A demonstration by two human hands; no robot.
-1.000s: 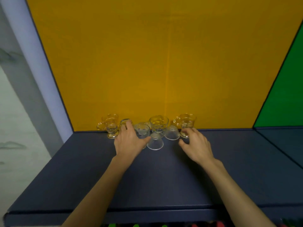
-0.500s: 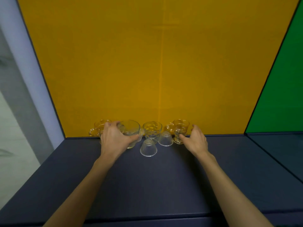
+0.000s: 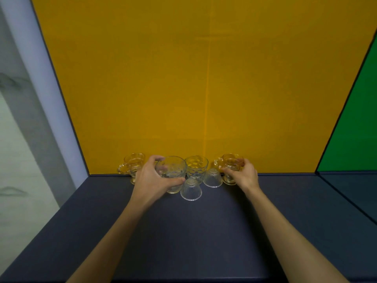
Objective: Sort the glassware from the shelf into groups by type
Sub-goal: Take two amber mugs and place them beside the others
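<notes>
Several glasses stand in a row against the yellow back wall of a dark blue shelf (image 3: 183,231). My left hand (image 3: 152,180) is wrapped around a clear dimpled tumbler (image 3: 172,172). My right hand (image 3: 243,174) grips a footed handled glass cup (image 3: 229,167) at the right end. A second dimpled tumbler (image 3: 196,167) stands between them. Two small ribbed glass cups sit upside down, one in front (image 3: 191,189) and one behind to the right (image 3: 212,178). Another footed handled cup (image 3: 132,167) stands at the left end, partly hidden by my left hand.
The yellow back wall (image 3: 204,88) rises right behind the glasses. A pale side panel (image 3: 40,88) bounds the shelf on the left, a green panel (image 3: 357,119) on the right. Dark shelf surface stretches toward me in front of the glasses.
My left hand closed on the clear tumbler and drew it forward and up. My right hand moved from the shelf surface onto the right handled cup and gripped it.
</notes>
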